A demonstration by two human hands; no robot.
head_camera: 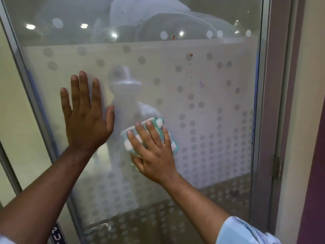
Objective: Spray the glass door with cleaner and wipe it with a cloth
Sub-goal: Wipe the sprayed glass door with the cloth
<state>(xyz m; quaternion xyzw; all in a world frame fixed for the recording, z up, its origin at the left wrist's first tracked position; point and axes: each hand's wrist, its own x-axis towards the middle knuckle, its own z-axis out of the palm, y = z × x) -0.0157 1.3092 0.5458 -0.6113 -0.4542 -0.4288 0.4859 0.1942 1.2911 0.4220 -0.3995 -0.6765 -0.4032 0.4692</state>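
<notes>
The glass door (207, 95) fills the view, frosted with a dotted pattern and clear near the top. My left hand (86, 115) lies flat on the glass, fingers spread, holding nothing. My right hand (153, 152) presses a folded teal-and-white striped cloth (159, 123) against the glass just right of the left hand. Small reddish-brown spots (191, 55) mark the glass up and to the right of the cloth. No spray bottle is in view.
A metal door frame (274, 103) runs down the right side with a hinge (277, 168) low on it. A purple wall edge (314, 173) stands further right. A metal frame bar (29, 85) slants down the left, with a blue push label (58, 234) near the bottom.
</notes>
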